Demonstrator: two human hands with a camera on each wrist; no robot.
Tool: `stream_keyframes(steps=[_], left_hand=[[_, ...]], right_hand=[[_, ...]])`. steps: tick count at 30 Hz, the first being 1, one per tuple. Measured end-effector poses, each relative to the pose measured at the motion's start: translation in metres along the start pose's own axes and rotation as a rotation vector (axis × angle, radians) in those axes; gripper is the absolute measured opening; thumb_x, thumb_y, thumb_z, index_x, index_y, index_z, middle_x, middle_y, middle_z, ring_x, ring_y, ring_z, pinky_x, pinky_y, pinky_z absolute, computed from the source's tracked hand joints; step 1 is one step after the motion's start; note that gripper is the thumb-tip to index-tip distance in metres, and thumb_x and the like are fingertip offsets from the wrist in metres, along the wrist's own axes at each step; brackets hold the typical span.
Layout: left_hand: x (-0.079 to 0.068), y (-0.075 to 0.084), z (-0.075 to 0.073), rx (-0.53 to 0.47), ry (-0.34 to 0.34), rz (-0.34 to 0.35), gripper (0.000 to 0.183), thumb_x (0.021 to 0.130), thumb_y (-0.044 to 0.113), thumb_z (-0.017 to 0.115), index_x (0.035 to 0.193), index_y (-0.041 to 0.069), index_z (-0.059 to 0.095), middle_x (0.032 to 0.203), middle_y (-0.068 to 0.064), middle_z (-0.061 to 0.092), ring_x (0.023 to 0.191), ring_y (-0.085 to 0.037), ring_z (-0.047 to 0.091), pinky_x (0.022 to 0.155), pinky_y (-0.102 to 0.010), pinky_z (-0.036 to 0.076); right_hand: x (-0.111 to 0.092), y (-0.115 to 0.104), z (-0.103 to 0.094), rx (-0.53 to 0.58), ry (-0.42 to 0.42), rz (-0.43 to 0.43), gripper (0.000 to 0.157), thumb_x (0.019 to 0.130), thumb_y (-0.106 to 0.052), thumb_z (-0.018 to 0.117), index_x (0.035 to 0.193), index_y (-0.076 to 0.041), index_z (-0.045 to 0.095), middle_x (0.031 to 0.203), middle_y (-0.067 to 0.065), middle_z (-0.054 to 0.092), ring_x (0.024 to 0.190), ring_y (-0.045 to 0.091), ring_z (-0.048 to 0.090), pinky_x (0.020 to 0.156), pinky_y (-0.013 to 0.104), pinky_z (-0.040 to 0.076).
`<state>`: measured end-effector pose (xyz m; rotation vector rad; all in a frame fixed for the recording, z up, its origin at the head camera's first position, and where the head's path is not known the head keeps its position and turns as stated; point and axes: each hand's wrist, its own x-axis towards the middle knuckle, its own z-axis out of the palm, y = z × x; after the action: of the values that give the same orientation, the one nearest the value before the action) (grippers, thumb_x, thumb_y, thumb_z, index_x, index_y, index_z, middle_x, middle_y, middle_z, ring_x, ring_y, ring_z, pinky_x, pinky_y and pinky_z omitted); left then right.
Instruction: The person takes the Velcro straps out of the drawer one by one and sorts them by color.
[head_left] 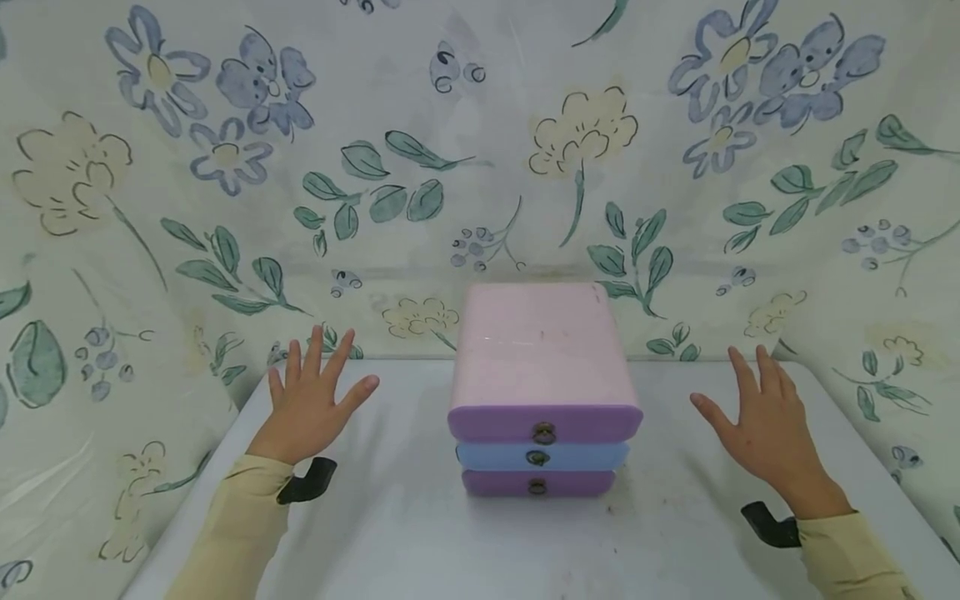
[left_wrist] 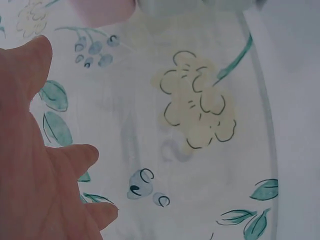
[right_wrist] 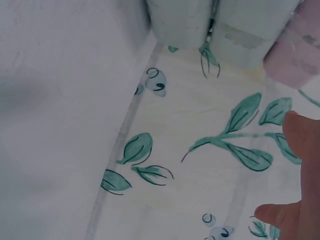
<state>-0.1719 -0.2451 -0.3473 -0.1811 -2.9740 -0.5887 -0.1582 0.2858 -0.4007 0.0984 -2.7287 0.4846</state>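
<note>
A small drawer box (head_left: 543, 350) with a pink top stands on the white table, between the two hands. Its front shows three drawers, a purple one (head_left: 585, 423), a blue one (head_left: 581, 456) and another purple one (head_left: 577, 484), each with a round bronze-coloured knob. To the left of the box, my left hand (head_left: 307, 412) hovers with spread fingers, touching nothing. My right hand (head_left: 772, 429) is spread likewise on the other side, apart from the box. Fingers of the left hand (left_wrist: 30, 145) edge into the left wrist view; part of the right hand (right_wrist: 300, 185) shows in the right wrist view.
The white table (head_left: 390, 533) carries the box near its far edge. Behind and beside it hangs a floral cloth (head_left: 510, 217) with flowers and leaves. Both wrists wear a black strap piece, at the left (head_left: 307, 481) and right (head_left: 770, 525) sleeve cuffs.
</note>
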Motion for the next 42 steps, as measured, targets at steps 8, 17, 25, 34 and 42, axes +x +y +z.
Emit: stream_keyframes(steps=[8,17,25,34,42], left_hand=[[-0.002,0.011,0.002,-0.098,0.047,0.082,0.083,0.101,0.057,0.047,0.162,0.011,0.013,0.164,-0.028,-0.007,0.147,-0.054,-0.014,0.109,-0.075,-0.011],[-0.002,0.024,0.008,-0.258,0.137,0.223,0.072,0.105,0.046,0.047,0.162,0.015,0.016,0.168,-0.017,-0.003,0.151,-0.042,-0.013,0.115,-0.069,-0.009],[0.003,0.038,0.016,-0.365,0.176,0.328,0.067,0.105,0.039,0.049,0.162,0.022,0.018,0.169,-0.004,0.0,0.154,-0.034,-0.007,0.111,-0.076,0.001],[0.012,0.053,0.031,-0.468,0.186,0.489,0.065,0.105,0.038,0.051,0.161,0.019,0.023,0.169,-0.002,0.007,0.155,-0.026,0.002,0.114,-0.072,0.01],[0.018,0.065,0.042,-0.531,0.166,0.581,0.061,0.107,0.041,0.043,0.16,0.014,0.027,0.169,-0.005,0.01,0.155,-0.024,0.004,0.118,-0.067,0.009]], right_hand=[[-0.003,-0.009,-0.006,0.09,0.035,-0.005,0.083,0.099,-0.048,0.057,0.152,0.009,0.026,0.154,0.042,0.016,0.136,0.066,0.02,0.1,0.083,0.019],[-0.013,-0.03,-0.01,0.193,0.114,0.008,0.075,0.102,-0.039,0.055,0.153,0.007,0.025,0.158,0.037,0.015,0.14,0.061,0.017,0.105,0.08,0.017],[-0.029,-0.055,-0.013,0.276,0.184,0.018,0.071,0.101,-0.03,0.06,0.154,0.002,0.028,0.156,0.031,0.025,0.14,0.054,0.023,0.099,0.08,0.027],[-0.047,-0.083,-0.011,0.386,0.348,-0.015,0.065,0.095,-0.019,0.066,0.15,0.0,0.038,0.144,0.028,0.041,0.127,0.043,0.039,0.095,0.057,0.036],[-0.056,-0.104,0.0,0.446,0.502,-0.16,0.06,0.094,-0.02,0.064,0.144,0.004,0.043,0.135,0.027,0.049,0.12,0.029,0.044,0.1,0.015,0.026]])
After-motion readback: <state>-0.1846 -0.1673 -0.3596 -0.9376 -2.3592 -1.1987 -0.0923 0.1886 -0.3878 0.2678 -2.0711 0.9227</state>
